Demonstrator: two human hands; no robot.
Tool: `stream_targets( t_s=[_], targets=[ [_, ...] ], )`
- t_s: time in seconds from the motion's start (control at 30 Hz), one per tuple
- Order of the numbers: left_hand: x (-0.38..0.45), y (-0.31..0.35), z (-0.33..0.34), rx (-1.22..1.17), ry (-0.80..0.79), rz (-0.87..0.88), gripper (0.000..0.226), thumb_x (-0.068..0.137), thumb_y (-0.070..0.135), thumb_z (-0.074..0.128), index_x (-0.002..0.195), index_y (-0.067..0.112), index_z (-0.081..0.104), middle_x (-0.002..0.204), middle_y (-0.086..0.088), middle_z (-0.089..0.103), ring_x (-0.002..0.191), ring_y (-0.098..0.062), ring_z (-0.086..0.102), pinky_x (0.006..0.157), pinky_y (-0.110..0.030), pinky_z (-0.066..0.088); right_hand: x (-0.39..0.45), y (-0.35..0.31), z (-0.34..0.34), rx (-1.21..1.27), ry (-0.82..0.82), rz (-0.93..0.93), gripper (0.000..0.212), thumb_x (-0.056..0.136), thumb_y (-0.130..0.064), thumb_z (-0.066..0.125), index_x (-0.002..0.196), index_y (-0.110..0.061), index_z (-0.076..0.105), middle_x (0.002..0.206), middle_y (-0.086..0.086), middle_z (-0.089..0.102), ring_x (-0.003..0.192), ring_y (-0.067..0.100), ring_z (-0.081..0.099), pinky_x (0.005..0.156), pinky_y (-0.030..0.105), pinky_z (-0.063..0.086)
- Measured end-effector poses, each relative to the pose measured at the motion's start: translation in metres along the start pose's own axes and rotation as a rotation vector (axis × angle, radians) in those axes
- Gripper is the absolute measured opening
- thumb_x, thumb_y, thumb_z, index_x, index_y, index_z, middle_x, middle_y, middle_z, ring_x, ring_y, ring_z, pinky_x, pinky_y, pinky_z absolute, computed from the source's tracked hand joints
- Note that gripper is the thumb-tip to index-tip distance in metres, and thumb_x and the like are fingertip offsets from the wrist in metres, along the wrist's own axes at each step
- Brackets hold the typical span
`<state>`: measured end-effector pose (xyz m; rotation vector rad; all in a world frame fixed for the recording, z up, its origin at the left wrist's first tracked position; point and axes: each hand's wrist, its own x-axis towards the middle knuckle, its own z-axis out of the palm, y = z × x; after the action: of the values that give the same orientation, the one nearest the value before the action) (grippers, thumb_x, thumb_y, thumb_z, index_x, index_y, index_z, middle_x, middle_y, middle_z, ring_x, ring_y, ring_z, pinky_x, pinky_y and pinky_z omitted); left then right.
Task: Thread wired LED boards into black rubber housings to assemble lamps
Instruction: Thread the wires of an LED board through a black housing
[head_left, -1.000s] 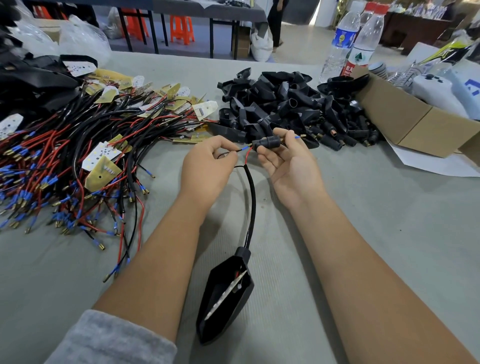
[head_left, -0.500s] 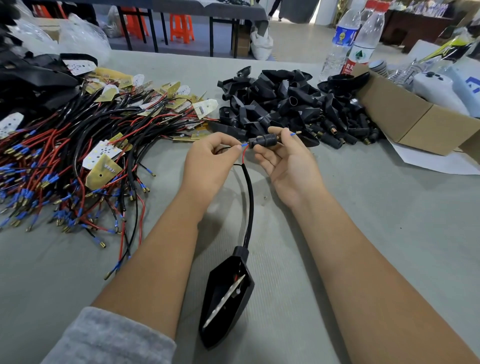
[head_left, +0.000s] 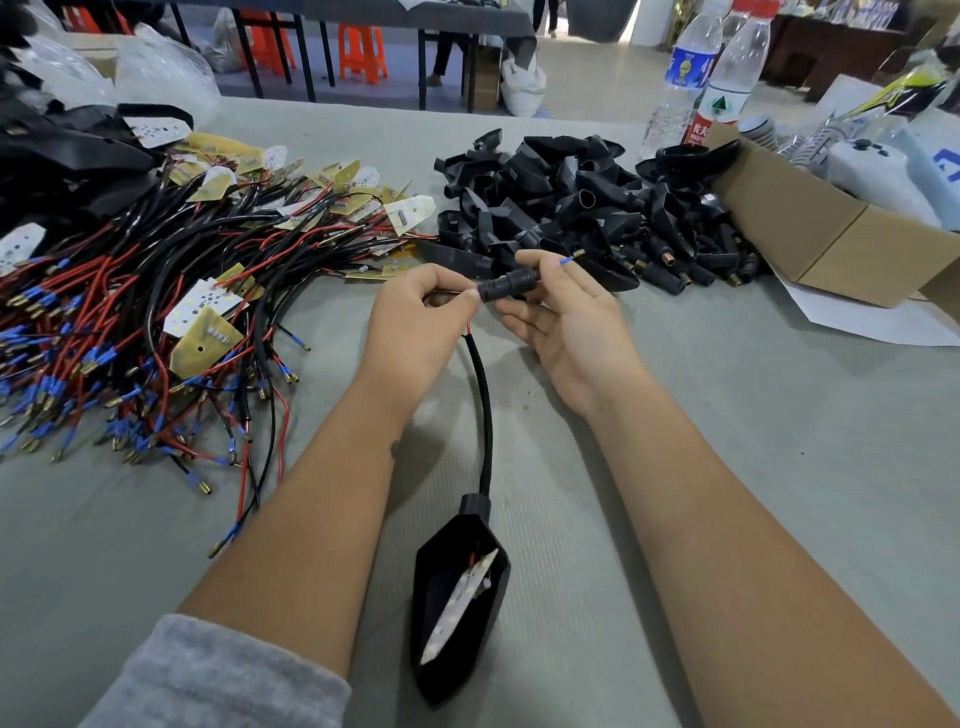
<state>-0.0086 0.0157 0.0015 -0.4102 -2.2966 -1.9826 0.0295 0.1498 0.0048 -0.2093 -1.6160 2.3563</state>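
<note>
Surface: grey cloth-covered table filled the view, with orange stools and dark table legs on the floor beyond its far edge.
Landmark: black lamp housing lay on the table nearest the camera, between the two forearms, open side up.
Board: white LED board sat tilted inside the lamp housing.
Cable: black cable rose from the narrow far end of the lamp housing toward the hands.
Sleeve: grey sleeve sat left of the lamp housing, at the near edge.
Left hand: left hand, beyond the lamp housing, had fingers curled, thumb and forefinger pinching the wires right at the near end of the small rubber piece.
Right hand: right hand, beyond and right of the lamp housing, had thumb and fingertips gripping the small rubber piece, palm up.
Wire tip: blue-sleeved wire end poked out past the right fingers.
Wired boards: heap of red and black wired boards lay far left of the lamp housing.
Rubber housings: pile of black rubber housings lay beyond the hands.
Box: cardboard box stood far right of the lamp housing, beside that pile.
Bottles: two water bottles stood farthest off, behind the box.
</note>
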Motion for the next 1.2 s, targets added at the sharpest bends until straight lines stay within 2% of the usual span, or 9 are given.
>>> stream_targets(
  t_s=[0.17,0.3,0.47,0.67,0.8,0.97,1.1,1.2],
  targets=[
    [0.0004,-0.0006,-0.0002,-0.003,0.001,-0.013,0.014,0.090,0.013,0.064,0.081,0.024,0.066,0.062,0.010,0.058,0.055,0.002,0.051,0.061,-0.016,0.043,-0.0017,-0.0007,0.0013,0.026,-0.009,0.009,0.025,0.104,-0.021,0.042,0.101,-0.015,0.066,0.084,0.005,0.068,0.077,0.021,0.067,0.083,0.031,0.057],
    [0.0037,-0.0008,-0.0002,-0.151,0.091,-0.091,0.008,0.092,0.019,0.062,0.086,0.024,0.061,0.071,0.008,0.064,0.067,-0.005,0.060,0.065,-0.024,0.048,-0.0010,-0.0019,0.0016,0.134,0.026,0.009,0.024,0.104,-0.021,0.044,0.101,-0.014,0.066,0.090,0.010,0.071,0.079,0.024,0.069,0.079,0.030,0.059],
    [0.0048,-0.0033,-0.0039,-0.166,0.088,-0.054,0.012,0.090,0.020,0.068,0.080,0.026,0.067,0.066,0.012,0.063,0.063,-0.003,0.056,0.062,-0.020,0.047,0.0000,-0.0020,-0.0001,0.206,0.027,0.019,0.024,0.105,-0.020,0.042,0.103,-0.013,0.065,0.097,0.012,0.071,0.082,0.025,0.071,0.074,0.027,0.058],
    [0.0003,-0.0015,-0.0008,-0.124,0.019,0.032,0.015,0.088,0.017,0.071,0.077,0.028,0.071,0.058,0.019,0.063,0.056,0.007,0.052,0.058,-0.009,0.041,-0.0004,0.0007,0.0004,0.129,0.016,0.010,0.023,0.104,-0.021,0.043,0.108,-0.011,0.063,0.102,0.011,0.071,0.086,0.023,0.072,0.080,0.030,0.059],
    [-0.0003,-0.0002,0.0004,-0.145,0.034,0.000,0.014,0.091,0.021,0.066,0.083,0.031,0.072,0.065,0.019,0.065,0.063,0.006,0.056,0.066,-0.013,0.044,-0.0007,0.0000,0.0003,0.160,0.029,0.016,0.022,0.104,-0.020,0.045,0.106,-0.011,0.064,0.098,0.013,0.071,0.081,0.022,0.072,0.074,0.028,0.058],
    [0.0019,-0.0018,0.0024,-0.165,0.135,-0.052,0.004,0.092,0.018,0.065,0.090,0.022,0.065,0.079,0.004,0.067,0.067,-0.003,0.061,0.066,-0.020,0.046,-0.0003,0.0002,0.0013,0.155,0.023,0.028,0.017,0.102,-0.017,0.049,0.103,-0.010,0.064,0.096,0.015,0.070,0.079,0.022,0.071,0.076,0.028,0.059],
    [0.0024,-0.0019,0.0017,-0.156,0.157,-0.045,0.010,0.090,0.017,0.069,0.082,0.021,0.064,0.074,0.004,0.066,0.059,0.002,0.058,0.061,-0.015,0.044,-0.0011,0.0013,0.0009,0.095,-0.001,0.000,0.012,0.094,-0.003,0.058,0.103,-0.010,0.064,0.097,0.015,0.070,0.081,0.021,0.070,0.083,0.030,0.058],
    [0.0022,-0.0021,0.0009,-0.149,0.129,-0.032,0.010,0.088,0.017,0.070,0.079,0.022,0.068,0.069,0.006,0.065,0.057,0.002,0.055,0.061,-0.015,0.043,-0.0015,0.0023,0.0014,0.073,0.015,-0.019,0.012,0.093,-0.001,0.059,0.102,-0.009,0.064,0.095,0.014,0.070,0.080,0.020,0.069,0.083,0.030,0.058]
  ],
)
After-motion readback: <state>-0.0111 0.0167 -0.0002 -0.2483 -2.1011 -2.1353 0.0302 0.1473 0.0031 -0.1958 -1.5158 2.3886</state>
